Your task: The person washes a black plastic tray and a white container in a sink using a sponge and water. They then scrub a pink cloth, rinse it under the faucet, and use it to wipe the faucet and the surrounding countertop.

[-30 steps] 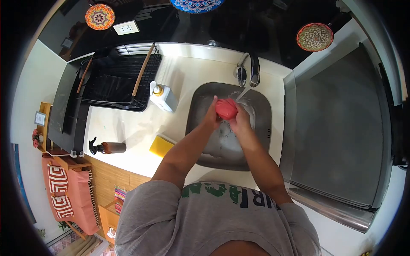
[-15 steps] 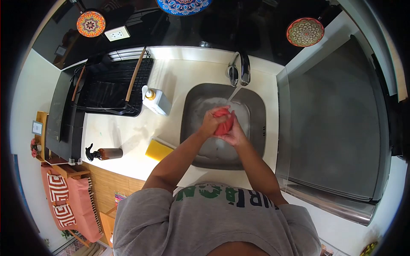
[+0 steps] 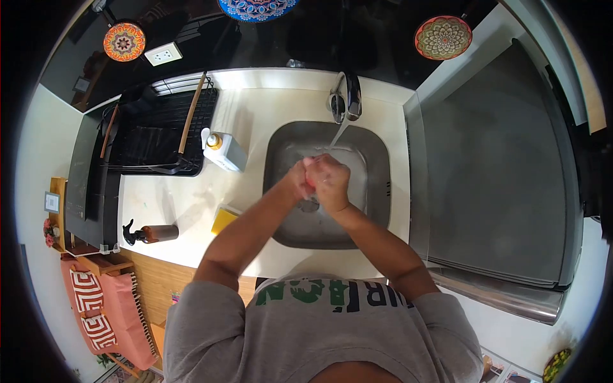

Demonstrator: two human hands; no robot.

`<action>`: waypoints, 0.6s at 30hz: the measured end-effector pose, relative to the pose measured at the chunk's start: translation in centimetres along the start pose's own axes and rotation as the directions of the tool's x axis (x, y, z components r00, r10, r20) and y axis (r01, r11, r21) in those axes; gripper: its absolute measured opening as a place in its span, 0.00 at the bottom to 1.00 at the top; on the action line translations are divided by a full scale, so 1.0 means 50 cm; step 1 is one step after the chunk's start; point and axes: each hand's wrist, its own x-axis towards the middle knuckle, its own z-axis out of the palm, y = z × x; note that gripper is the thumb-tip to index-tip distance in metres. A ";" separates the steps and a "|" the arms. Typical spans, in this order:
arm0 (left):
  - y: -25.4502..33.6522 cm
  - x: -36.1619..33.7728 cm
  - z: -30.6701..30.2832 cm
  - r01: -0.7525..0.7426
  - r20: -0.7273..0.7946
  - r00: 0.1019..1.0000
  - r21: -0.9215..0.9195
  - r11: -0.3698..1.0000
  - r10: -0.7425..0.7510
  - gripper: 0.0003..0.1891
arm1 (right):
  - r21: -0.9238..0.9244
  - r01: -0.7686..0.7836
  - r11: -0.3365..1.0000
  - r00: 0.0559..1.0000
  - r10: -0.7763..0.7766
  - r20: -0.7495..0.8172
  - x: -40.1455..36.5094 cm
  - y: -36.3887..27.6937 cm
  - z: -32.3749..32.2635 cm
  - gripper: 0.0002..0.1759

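Over the grey sink (image 3: 290, 223), my left hand (image 3: 299, 180) and my right hand (image 3: 329, 180) are pressed together around a red cloth (image 3: 311, 182). Only a small bit of the cloth shows between them; the fingers cover the rest. My right hand lies partly over the cloth, its fingers bent. A stream of water (image 3: 339, 135) runs from the chrome faucet (image 3: 353, 102) just behind my hands. Some suds and the round drain (image 3: 308, 206) show in the basin below.
Left of the sink stand a white pump bottle (image 3: 227, 153), a brown spray bottle (image 3: 158, 233) and a yellow sponge or cloth (image 3: 223, 221). A black dish rack (image 3: 150, 137) is at the back left. A dark grey fridge top (image 3: 491, 172) borders the counter on the right.
The red cloth, widely visible before, is now squeezed almost out of sight between my hands. My right hand has turned over, its back now facing up. The whole view has shifted slightly.
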 end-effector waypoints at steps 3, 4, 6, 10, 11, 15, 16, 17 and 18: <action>0.057 0.006 0.013 0.147 0.195 0.959 0.273 0.951 -0.204 0.23 | -0.213 0.463 0.860 0.886 -0.439 0.152 -0.002 -0.002 0.020 0.08; 0.074 -0.004 0.041 0.188 0.150 0.942 0.503 0.843 -0.300 0.25 | -0.193 0.613 0.766 0.788 -0.580 0.206 -0.005 0.000 0.025 0.08; 0.080 -0.008 0.107 0.313 -0.087 0.947 0.479 0.820 -0.310 0.26 | -0.200 0.675 0.710 0.730 -0.602 0.324 -0.027 0.004 0.024 0.08; 0.076 0.033 0.090 0.539 -0.243 0.762 0.751 0.381 -0.600 0.29 | -0.212 0.777 0.592 0.577 -0.537 0.615 -0.060 0.030 0.029 0.09; 0.071 0.037 0.095 0.525 -0.259 0.728 0.807 0.272 -0.635 0.29 | -0.213 0.775 0.595 0.579 -0.534 0.616 -0.064 0.039 0.030 0.09; 0.033 0.038 0.085 0.297 -0.314 0.779 0.947 -0.123 -0.542 0.29 | -0.226 0.833 0.505 0.425 -0.324 0.845 -0.086 0.076 0.034 0.06; 0.005 0.048 0.040 0.158 -0.235 0.863 0.966 -0.203 -0.447 0.26 | -0.242 0.852 0.464 0.394 -0.265 0.880 -0.092 0.085 0.036 0.06; -0.017 0.057 0.004 0.026 -0.135 0.925 0.955 -0.295 -0.355 0.24 | -0.239 0.852 0.465 0.391 -0.264 0.881 -0.102 0.099 0.038 0.06; -0.034 0.061 -0.015 0.029 -0.136 0.925 0.956 -0.291 -0.355 0.24 | -0.249 0.843 0.476 0.405 -0.259 0.877 -0.118 0.120 0.042 0.07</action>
